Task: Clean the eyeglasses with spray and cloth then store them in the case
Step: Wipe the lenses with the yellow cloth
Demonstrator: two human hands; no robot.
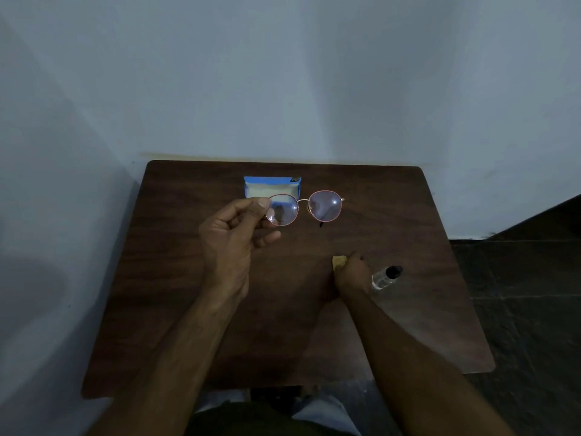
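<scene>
Round eyeglasses (325, 206) with a thin reddish-gold frame hang above the table, lenses facing me. My left hand (231, 229) pinches them at the left rim, thumb and fingers closed on the frame. A blue case (272, 186) with a pale lining lies open at the back of the table, partly behind the left lens. My right hand (352, 273) rests low on the table with its fingers closed over a small yellowish cloth (339, 261); only a corner of the cloth shows. A clear spray bottle (386, 276) with a black cap lies on its side just right of that hand.
The dark wooden table (176, 278) stands against a pale wall at the back and left. A dark tiled floor (528, 294) lies to the right of the table. My lap shows below the front edge.
</scene>
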